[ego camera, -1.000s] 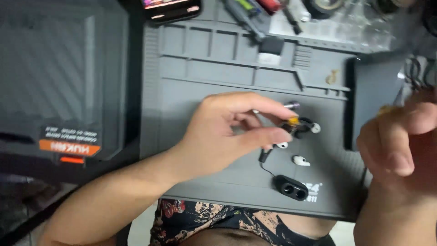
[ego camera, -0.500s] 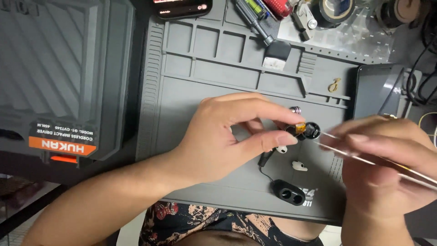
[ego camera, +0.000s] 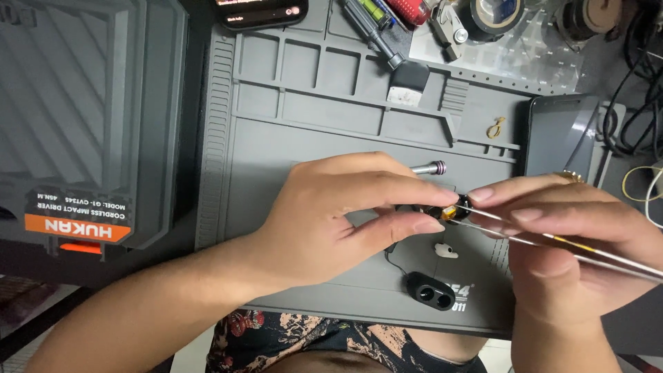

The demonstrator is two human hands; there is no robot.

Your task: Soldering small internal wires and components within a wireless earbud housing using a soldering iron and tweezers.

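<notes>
My left hand (ego camera: 338,214) pinches a small black earbud piece with an orange spot (ego camera: 447,210) between thumb and forefinger, above the grey work mat (ego camera: 311,138). My right hand (ego camera: 566,242) grips thin metal tweezers (ego camera: 539,238), whose tips touch the earbud piece. A thin black wire (ego camera: 395,261) hangs from the piece down to the mat. Just below lie a small white ear tip (ego camera: 446,251) and a black oval part with two holes (ego camera: 430,290). A short metal pin with a purple ring (ego camera: 429,168) lies behind my left fingers.
A dark tool case with an orange label (ego camera: 76,138) sits at the left. One phone (ego camera: 259,12) lies at the top edge, another dark phone (ego camera: 559,135) at the right. Screwdrivers (ego camera: 376,27), tape rolls (ego camera: 501,14) and cables (ego camera: 639,103) crowd the top right.
My right hand came in from the right with the tweezers and brought their tips onto the earbud piece. My left hand kept its pinch, shifting slightly.
</notes>
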